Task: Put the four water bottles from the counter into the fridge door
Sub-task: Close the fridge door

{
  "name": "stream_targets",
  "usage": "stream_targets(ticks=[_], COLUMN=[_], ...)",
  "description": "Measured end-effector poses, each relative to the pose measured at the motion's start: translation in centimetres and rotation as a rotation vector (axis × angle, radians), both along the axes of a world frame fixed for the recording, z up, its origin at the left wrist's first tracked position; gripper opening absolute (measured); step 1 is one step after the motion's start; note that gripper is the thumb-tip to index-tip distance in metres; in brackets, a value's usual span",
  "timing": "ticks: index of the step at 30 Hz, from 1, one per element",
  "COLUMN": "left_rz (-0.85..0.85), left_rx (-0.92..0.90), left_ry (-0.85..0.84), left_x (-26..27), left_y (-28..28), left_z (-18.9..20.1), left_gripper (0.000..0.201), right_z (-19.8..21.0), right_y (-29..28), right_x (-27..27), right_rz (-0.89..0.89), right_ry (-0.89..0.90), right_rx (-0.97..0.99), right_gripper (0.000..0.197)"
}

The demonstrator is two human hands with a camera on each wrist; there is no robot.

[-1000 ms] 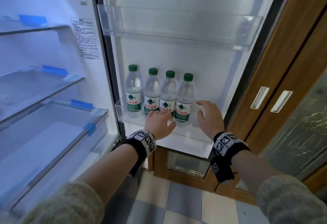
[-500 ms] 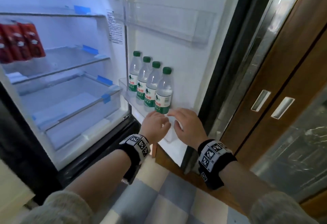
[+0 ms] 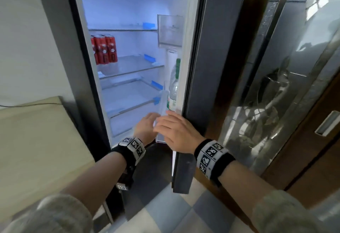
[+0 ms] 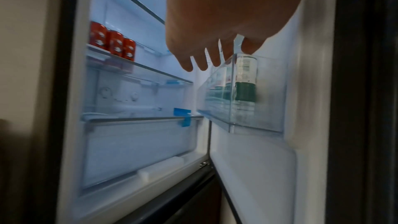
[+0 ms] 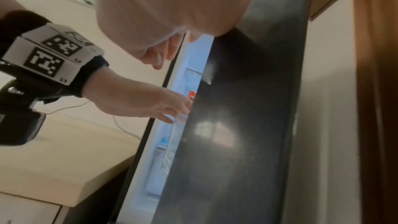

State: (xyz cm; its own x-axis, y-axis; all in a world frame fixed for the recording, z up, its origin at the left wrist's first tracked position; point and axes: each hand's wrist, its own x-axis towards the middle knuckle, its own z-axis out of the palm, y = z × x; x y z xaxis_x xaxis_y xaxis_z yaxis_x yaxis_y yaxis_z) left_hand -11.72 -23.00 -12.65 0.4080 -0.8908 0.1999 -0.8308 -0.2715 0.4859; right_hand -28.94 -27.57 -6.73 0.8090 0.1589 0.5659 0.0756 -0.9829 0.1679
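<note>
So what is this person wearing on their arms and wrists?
Both forearms are bare, with fuzzy grey-beige sleeves pushed up toward the elbows. Each wrist carries a black band with white blocks printed with square black-and-white codes: one behind the left hand, one behind the right hand. A small black camera unit hangs beneath the left band, showing another code tag. The fingers are bare, without gloves or visible rings.

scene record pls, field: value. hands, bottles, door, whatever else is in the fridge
left hand: open, fingers over the rim of the door bin, holding nothing
right hand: open, at the fridge door edge
water bottles: upright in the door bin; green caps and labels; count not visible from this angle
fridge door: partly open, seen edge-on
red cans: three, on a shelf inside the fridge
counter: left of the fridge, no bottles on the visible part
task state: bottles appear stowed; door not yet closed
</note>
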Motion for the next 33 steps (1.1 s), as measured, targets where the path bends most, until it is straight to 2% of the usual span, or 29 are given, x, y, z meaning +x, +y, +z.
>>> stream_targets(ticks=[5, 8, 11, 16, 18, 21, 24, 26, 29, 33], left_rz=[0.1, 0.14, 0.136, 0.17, 0.157, 0.097, 0.038, 0.065, 0.084, 0.154], left_rx=[-0.117, -0.188, -0.359, -0.609, -0.677, -0.662, -0.657, -0.606, -0.543, -0.483], left_ry=[0.15, 0.216, 0.217, 0.249, 0.267, 0.3, 0.351, 0.356, 0.338, 0.304], left_x=[3.0, 4.7, 6.1, 8.5, 9.6, 10.5, 11.5, 12.5, 13.5, 14.7], left_y=[4.9, 7.1, 9.2, 11.3, 11.3, 10.8, 10.0, 9.4, 8.9, 8.4], left_z=[1.0, 1.5, 2.1, 3.7, 4.4, 5.5, 5.7, 5.6, 6.1, 7.0], left_gripper=[0.043, 0.046, 0.063, 0.056, 0.059, 0.073, 0.084, 0.101, 0.122, 0.127], right_z=[0.0, -0.2, 0.1, 0.2, 0.0, 0.3, 1.1, 1.2, 1.6, 1.9], right_y=[2.0, 2.7, 3.3, 4.1, 4.1, 4.5, 5.0, 5.1, 5.2, 5.2], right_x=[4.7, 7.2, 9.8, 13.3, 14.6, 16.4, 18.0, 19.3, 21.1, 22.9], right_rz=[0.132, 0.176, 0.218, 0.259, 0.281, 0.282, 0.309, 0.311, 0.213, 0.227], right_ry=[0.0, 0.039, 0.081, 0.099, 0.119, 0.199, 0.299, 0.34, 0.485, 0.533], right_rx=[0.02, 0.002, -0.057, -0.109, -0.125, -0.168, -0.078, -0.029, 0.06, -0.09], right_gripper=[0.032, 0.032, 0.032, 0.034, 0.032, 0.031, 0.032, 0.029, 0.025, 0.027])
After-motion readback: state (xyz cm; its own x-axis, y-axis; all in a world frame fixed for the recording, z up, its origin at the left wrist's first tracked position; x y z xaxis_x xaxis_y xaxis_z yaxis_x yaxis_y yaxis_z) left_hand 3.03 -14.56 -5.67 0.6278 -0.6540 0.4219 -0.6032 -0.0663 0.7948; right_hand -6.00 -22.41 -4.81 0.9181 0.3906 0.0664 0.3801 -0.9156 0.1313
